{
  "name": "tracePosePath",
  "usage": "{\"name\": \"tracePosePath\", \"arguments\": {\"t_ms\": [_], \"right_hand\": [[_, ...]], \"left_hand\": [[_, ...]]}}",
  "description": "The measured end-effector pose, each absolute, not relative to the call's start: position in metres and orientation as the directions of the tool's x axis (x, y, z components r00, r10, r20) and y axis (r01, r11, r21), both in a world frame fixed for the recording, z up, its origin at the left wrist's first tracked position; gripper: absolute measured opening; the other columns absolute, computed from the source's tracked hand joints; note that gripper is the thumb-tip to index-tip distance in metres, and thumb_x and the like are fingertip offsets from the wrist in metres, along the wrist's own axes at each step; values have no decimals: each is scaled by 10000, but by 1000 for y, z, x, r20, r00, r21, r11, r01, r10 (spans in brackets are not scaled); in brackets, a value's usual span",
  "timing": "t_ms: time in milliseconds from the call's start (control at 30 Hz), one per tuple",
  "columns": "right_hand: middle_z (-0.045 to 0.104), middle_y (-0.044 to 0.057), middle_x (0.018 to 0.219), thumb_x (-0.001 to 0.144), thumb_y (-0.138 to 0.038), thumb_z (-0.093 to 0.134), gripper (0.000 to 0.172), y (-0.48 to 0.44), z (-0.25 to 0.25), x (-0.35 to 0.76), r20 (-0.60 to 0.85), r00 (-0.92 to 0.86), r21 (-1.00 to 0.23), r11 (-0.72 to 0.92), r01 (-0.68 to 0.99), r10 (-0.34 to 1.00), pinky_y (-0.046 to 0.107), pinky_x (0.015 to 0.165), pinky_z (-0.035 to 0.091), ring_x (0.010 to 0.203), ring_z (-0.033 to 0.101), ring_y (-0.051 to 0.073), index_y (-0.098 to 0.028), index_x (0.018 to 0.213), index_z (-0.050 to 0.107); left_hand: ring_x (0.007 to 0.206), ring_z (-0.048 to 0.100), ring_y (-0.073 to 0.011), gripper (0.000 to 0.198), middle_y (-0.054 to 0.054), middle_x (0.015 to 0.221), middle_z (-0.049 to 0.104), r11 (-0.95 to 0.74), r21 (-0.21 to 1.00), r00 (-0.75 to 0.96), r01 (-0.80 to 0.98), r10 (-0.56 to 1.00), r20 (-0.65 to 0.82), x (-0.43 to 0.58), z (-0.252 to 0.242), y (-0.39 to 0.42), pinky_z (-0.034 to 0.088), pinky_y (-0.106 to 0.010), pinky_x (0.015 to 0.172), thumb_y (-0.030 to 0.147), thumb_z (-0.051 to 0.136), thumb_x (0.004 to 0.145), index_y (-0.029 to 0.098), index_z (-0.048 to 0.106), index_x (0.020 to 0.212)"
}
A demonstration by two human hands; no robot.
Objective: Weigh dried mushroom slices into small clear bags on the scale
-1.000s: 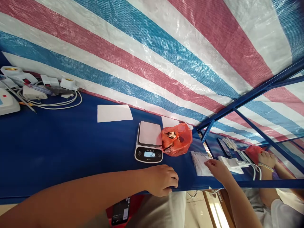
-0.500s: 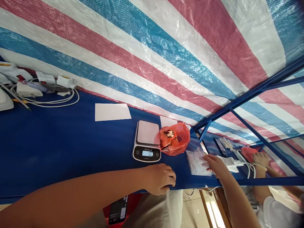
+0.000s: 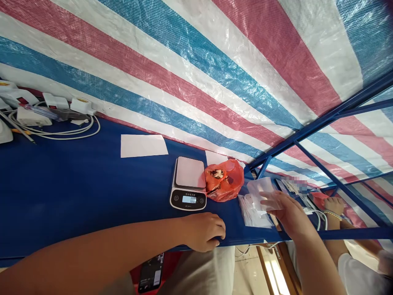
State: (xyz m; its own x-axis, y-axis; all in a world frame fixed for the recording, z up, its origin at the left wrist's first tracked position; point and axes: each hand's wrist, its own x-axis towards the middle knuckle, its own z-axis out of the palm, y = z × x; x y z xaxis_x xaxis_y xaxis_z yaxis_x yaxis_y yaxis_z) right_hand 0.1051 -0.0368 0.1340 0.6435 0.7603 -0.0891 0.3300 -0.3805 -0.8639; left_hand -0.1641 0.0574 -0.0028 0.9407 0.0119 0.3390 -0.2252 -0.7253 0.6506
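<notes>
My right hand (image 3: 287, 211) holds a small clear plastic bag (image 3: 260, 189), its fingers partly behind the film. Just below it, a stack of similar clear bags (image 3: 253, 215) lies near the table's front edge. My left hand (image 3: 206, 232) rests at that edge with its fingers curled, and I see nothing in it. Behind the left hand stands a white digital kitchen scale (image 3: 190, 172) with a bare platform and a lit display reading about 0.0. Against the scale's right side sits an open red plastic bag (image 3: 233, 180) with brown and pale dried pieces inside.
White paper (image 3: 144, 146) lies on the blue table (image 3: 76, 184). Chargers and cables (image 3: 61, 119) crowd the far left. Blue metal bars (image 3: 319, 164) frame the right side. Beyond them is another person's hand (image 3: 334, 205) on a red bag. A phone (image 3: 151, 273) lies below the table edge.
My right hand has lifted one clear bag off the stack and raised it slightly. My left hand stays in place at the table edge.
</notes>
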Motion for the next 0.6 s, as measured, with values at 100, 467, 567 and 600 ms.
{"name": "tracePosePath", "arguments": {"t_ms": [100,467,567,600], "right_hand": [[794,160,1115,820,-629,700,414,-61,149,82,54,636,-851,-298,432,770,377,754,645,959,780,342,-222,898,715],[761,27,745,922,-594,590,369,-120,116,-5,-134,254,-467,-287,836,958,228,493,555,605,701,196,-299,774,754],[750,12,709,924,-577,590,346,-118,110,-9,-120,231,-472,-260,842,966,225,497,552,576,689,184,-305,773,741],[743,8,693,931,-576,586,346,-118,110,-9,-100,239,-473,-258,843,966,223,498,551,573,687,183,-307,771,735]], "left_hand": [[1050,691,-198,212,-77,1125,733,-566,808,936,-161,172,307,-163,4,57,545,-318,962,206,491,952,175,678,1046],[1369,532,-289,779,-186,1480,538,-597,717,774,-360,239,587,-164,4,46,458,-469,1142,242,650,774,176,360,1494],[1121,683,-233,487,-79,1161,737,-611,697,806,-376,156,571,-160,0,42,448,-426,1132,257,666,795,193,581,1270],[1011,709,-209,355,-47,1039,759,-603,715,823,-354,162,544,-157,-1,41,463,-405,1101,260,669,805,197,633,1153]]}}
